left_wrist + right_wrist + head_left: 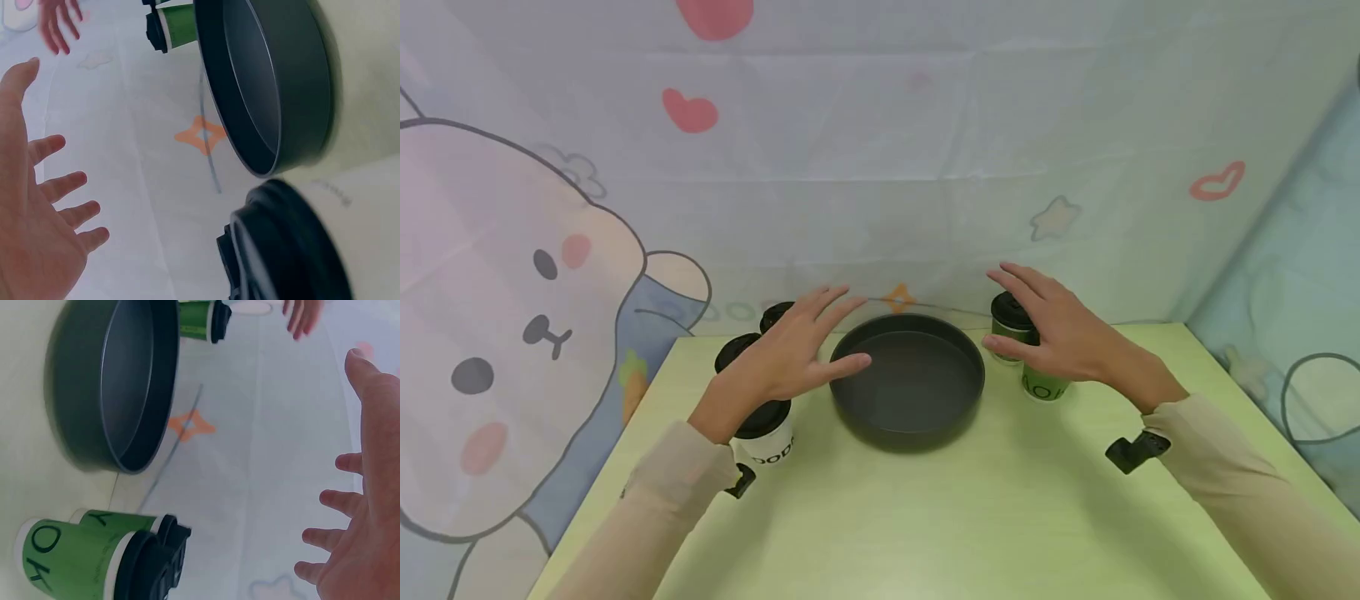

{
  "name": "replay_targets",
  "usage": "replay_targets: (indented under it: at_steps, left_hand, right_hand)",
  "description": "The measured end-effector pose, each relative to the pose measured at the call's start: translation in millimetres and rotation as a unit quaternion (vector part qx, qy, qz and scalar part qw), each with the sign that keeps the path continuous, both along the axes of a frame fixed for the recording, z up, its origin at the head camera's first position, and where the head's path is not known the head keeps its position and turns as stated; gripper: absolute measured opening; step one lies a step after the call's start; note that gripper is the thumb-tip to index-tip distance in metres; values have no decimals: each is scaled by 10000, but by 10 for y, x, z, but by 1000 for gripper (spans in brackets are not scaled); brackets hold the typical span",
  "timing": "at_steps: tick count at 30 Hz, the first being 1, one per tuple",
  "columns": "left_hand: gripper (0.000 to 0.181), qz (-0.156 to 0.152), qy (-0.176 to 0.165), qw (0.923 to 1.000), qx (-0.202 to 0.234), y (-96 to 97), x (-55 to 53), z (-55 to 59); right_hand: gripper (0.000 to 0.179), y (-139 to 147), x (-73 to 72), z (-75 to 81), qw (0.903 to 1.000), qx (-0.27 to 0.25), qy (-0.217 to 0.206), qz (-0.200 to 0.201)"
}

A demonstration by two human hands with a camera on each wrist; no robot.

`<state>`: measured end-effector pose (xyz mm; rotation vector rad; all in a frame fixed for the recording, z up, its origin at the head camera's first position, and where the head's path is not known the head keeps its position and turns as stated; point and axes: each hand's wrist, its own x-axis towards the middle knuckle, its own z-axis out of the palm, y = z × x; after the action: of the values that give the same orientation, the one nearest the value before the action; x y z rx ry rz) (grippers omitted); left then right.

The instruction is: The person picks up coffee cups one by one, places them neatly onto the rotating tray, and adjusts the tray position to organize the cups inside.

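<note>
A round dark grey pan (907, 379) without a visible handle sits in the middle of the table. My left hand (790, 350), fingers spread, hovers over the cups left of the pan and holds nothing. Below it are a white paper cup (772, 446) with a black lid and more black-lidded cups, partly hidden by the hand. On the far side my right hand (1063, 329) is likewise raised with fingers extended, near two green paper cups (69, 556) with black lids. It covers part of them in the head view. In both wrist views the palms face inward with nothing in them.
The pale green table (910, 517) ends at a printed cloth backdrop (880, 150) with hearts, stars and a cartoon animal. Another cloth (1300, 333) hangs along the right side. Each wrist wears a strap with a small black device (1138, 451).
</note>
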<state>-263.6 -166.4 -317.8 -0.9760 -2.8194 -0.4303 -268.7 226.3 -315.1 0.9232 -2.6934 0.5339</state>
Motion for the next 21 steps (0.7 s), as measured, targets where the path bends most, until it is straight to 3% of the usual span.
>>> replay_targets:
  at_steps: [7, 12, 17, 21]
  left_hand:
    - [77, 50, -557, 9936, 978, -58, 26, -79]
    - [74, -55, -592, 9866, 1519, -89, 26, -164]
    - [67, -211, -514, 9717, 2294, -45, 22, -284]
    - [63, -289, -577, 9539, 2931, 27, 28, -404]
  right_hand:
    - [82, 289, -43, -80, 9959, -670, -457, -393]
    - [79, 501, -80, -192, 9898, -1150, -587, -603]
    - [76, 664, -73, -335, 9804, -1594, -740, -888]
    - [73, 767, -77, -493, 9713, -2003, -801, -1006]
